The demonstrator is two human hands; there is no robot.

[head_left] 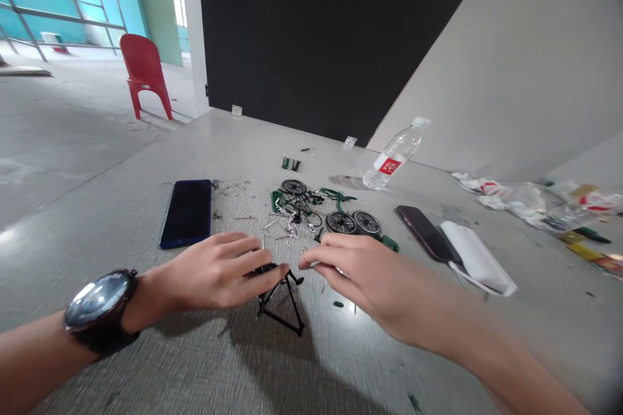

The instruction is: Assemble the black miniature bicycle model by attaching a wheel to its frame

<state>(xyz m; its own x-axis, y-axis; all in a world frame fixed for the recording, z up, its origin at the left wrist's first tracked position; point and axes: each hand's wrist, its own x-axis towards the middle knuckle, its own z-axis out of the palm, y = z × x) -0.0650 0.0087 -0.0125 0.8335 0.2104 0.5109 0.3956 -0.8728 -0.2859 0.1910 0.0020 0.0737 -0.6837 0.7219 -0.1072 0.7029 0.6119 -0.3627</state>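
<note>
My left hand [228, 272], with a black watch on the wrist, grips a small black bicycle frame [285, 321] whose lower part hangs below the fingers. Just right of it is my right hand [350, 272], its thumb and fingertips pressed together; what they pinch is too small to make out. Beyond both hands lie green and black model bicycle parts [287, 201], silver pieces [293, 225] and black spoked wheels [341, 222]. A small green piece [338, 304] rests below my right hand.
A dark phone [186, 214] lies at left. Right of the parts are a clear bottle [396, 155], another phone [423, 232] and a white case [477, 258]. Crumpled wrappers [496, 191] spread along the far right. A red chair [146, 71] stands beyond the surface.
</note>
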